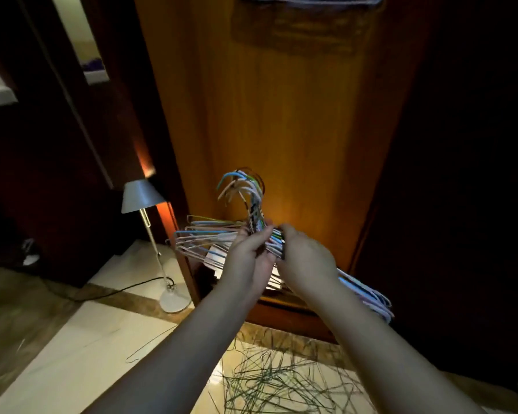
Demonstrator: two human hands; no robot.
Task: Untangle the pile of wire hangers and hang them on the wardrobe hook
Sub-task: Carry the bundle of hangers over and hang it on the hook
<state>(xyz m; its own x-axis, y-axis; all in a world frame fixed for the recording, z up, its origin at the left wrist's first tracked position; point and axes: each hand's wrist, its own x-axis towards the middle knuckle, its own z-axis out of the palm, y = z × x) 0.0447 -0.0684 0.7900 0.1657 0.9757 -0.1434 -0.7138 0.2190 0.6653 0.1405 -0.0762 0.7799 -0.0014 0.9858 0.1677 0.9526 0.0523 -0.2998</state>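
Observation:
A bundle of several coloured wire hangers [210, 239] is held up in front of the wooden wardrobe door [281, 121], hooks [243, 186] pointing up together. My left hand [247, 258] grips the bundle at the necks from the left. My right hand [307, 259] holds the same necks from the right, fingers curled round the wires. The hangers' right shoulders [368, 297] stick out past my right wrist. On the floor below lies a tangled pile of dark wire hangers [281, 380]. One loose dark hanger [150, 345] lies apart to the left. No wardrobe hook is visible.
A floor lamp [144, 195] with a grey shade stands left of the wardrobe, its round base [174, 301] and black cable [108, 291] on the pale tiled floor. Dark furniture fills the left and right sides. Something grey hangs at the door's top edge [308, 0].

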